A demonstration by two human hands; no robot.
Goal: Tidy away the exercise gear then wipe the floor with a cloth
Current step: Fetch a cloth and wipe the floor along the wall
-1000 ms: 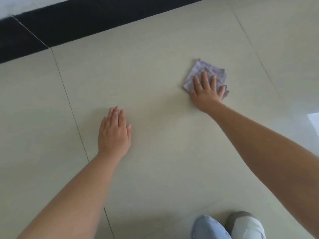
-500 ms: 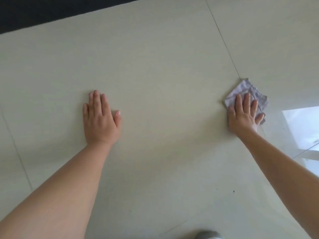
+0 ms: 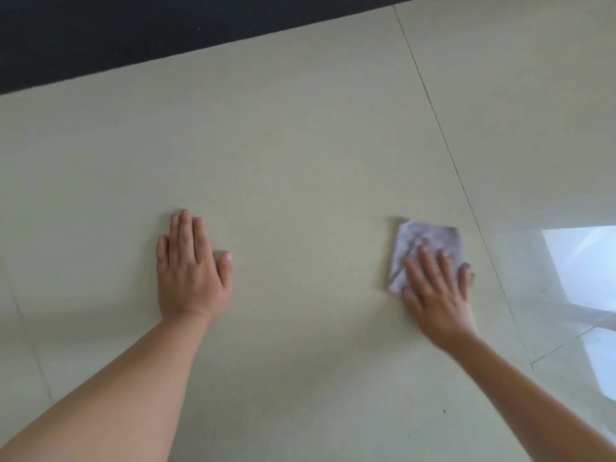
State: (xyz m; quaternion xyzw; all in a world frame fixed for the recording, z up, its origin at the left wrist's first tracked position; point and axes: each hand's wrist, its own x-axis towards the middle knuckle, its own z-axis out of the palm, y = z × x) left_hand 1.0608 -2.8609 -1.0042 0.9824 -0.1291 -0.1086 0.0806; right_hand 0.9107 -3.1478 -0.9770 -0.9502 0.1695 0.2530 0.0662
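My right hand (image 3: 436, 295) lies flat, fingers spread, pressing the folded grey cloth (image 3: 423, 248) onto the pale tiled floor (image 3: 300, 145). My left hand (image 3: 191, 271) rests palm-down on bare tile, fingers together, holding nothing.

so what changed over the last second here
The right hand slid the cloth right across the floor, over the tile seam, then partway back left. The view shifted too, and the shoe near the bottom edge is gone from it. The left hand stays flat on the floor, nothing let go.
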